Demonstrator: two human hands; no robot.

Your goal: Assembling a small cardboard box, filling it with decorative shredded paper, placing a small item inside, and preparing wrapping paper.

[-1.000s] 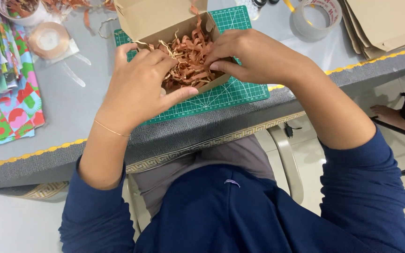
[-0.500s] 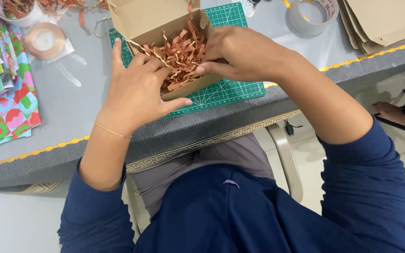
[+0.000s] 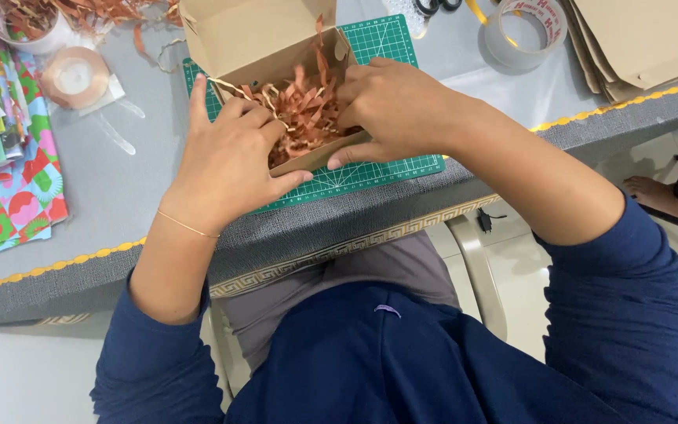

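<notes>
Head view, looking down: a seated person in dark blue sleeves works both hands into an open brown cardboard box (image 3: pixel 276 47) that rests on a green cutting mat (image 3: pixel 378 169) near the front edge of the grey counter (image 3: pixel 119 196). The left hand (image 3: pixel 225 161) lies over the box's near left corner, fingers curled down into the orange-brown paper shred (image 3: pixel 304 106) and thumb stretched along the outside of the front wall, apparently to steady the box while the filling is pressed in. The right hand (image 3: pixel 394 106) covers the right side, fingers loosely bent and buried in the shred, thumb hooked under the near wall; neither hand is closed tight on anything, and whether the hidden fingertips pinch any strands cannot be told. The lid flap stands up at the far side, keeping the opening clear. To the left lie a ribbon spool (image 3: pixel 76 77) and bright patterned paper sheets (image 3: pixel 5 180); a bowl of more shred (image 3: pixel 29 23) sits at the far left corner. At the far right stand a roll of clear tape (image 3: pixel 526 30) and a stack of flat cardboard (image 3: pixel 645 39). Compared with half a second ago, both hands sit lower and closer around the box, the shred is flatter, and the right thumb has moved down to the front wall.
</notes>
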